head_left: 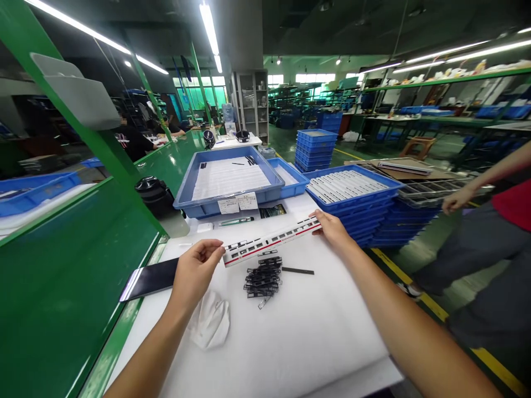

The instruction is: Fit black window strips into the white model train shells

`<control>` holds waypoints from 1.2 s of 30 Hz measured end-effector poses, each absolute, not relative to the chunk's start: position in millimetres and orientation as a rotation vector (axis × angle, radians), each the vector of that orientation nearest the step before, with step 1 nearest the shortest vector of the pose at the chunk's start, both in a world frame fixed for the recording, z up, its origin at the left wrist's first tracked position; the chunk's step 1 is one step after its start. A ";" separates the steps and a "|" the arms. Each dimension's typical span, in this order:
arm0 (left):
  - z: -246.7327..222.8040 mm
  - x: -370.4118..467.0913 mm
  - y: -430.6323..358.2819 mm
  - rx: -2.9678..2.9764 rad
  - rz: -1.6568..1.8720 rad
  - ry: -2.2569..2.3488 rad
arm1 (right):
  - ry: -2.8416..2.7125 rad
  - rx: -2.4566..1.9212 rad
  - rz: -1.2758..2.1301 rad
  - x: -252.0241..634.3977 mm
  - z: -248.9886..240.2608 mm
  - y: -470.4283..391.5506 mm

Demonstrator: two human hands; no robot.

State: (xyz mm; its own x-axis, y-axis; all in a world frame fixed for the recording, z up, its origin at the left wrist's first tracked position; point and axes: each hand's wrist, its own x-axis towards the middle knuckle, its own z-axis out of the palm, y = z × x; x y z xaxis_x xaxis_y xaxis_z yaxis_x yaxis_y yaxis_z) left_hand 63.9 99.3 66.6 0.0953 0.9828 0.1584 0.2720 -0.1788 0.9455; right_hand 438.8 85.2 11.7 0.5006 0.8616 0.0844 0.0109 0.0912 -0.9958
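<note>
A long white model train car shell [271, 241] with a red stripe and a row of windows is held above the table, its right end higher than its left. My left hand [199, 258] pinches the left end between thumb and fingers. Around the right end my right hand [329, 228] is closed. Below the shell lies a pile of small black plastic frames [262, 279], with a thin black strip [297, 271] to its right. A crumpled white cloth [211, 320] rests near my left forearm.
A dark phone [151, 278] lies at the table's left edge, by a black-lidded bottle [155, 196]. Behind stand a blue bin [232, 202] with labels and stacked blue trays [352, 207] of white shells. At right, a person in red [514, 193] stands close.
</note>
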 end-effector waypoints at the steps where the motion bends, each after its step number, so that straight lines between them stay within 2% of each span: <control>1: 69.3 66.5 99.8 1.612 1.087 1.269 | -0.830 -1.338 0.757 438.8 11.8 85.7; 13: 91.4 113.9 122.4 1.711 1.062 1.209 | -0.689 -1.280 0.783 438.9 14.1 84.9; 20: 68.2 111.8 116.8 1.609 1.253 1.148 | -0.714 -1.293 0.758 436.9 14.5 83.3; 25: 50.6 111.9 114.7 1.534 1.248 1.117 | -0.730 -1.339 0.730 435.8 15.0 81.6; 36: 49.6 114.6 114.9 1.480 1.252 1.105 | -0.799 -1.400 0.710 440.7 9.0 83.5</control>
